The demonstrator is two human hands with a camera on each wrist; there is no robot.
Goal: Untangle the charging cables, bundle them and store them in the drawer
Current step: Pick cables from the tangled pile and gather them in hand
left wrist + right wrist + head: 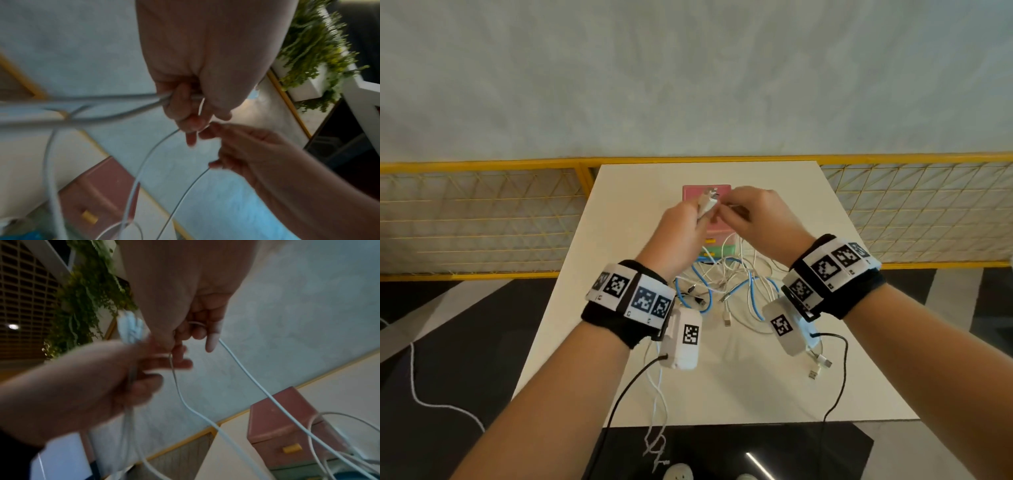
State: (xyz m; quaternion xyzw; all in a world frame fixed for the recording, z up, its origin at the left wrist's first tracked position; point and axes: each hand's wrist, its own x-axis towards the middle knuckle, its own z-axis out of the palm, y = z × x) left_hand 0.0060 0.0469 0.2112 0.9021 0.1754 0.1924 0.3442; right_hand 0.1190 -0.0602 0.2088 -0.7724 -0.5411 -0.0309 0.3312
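Observation:
Both hands are raised over the pink drawer unit at the back of the white table. My left hand grips a coiled bundle of white cable, whose loops stick out of the fist. My right hand pinches a thin white strand close beside the left hand's fingers. That strand runs down to a tangle of white and blue cables lying on the table in front of the drawers. The drawer unit has a yellow handle.
A yellow mesh fence runs behind and beside the table. Loose white connector ends lie near the front right. One white cable hangs over the table's front edge. Green plants stand off to the side.

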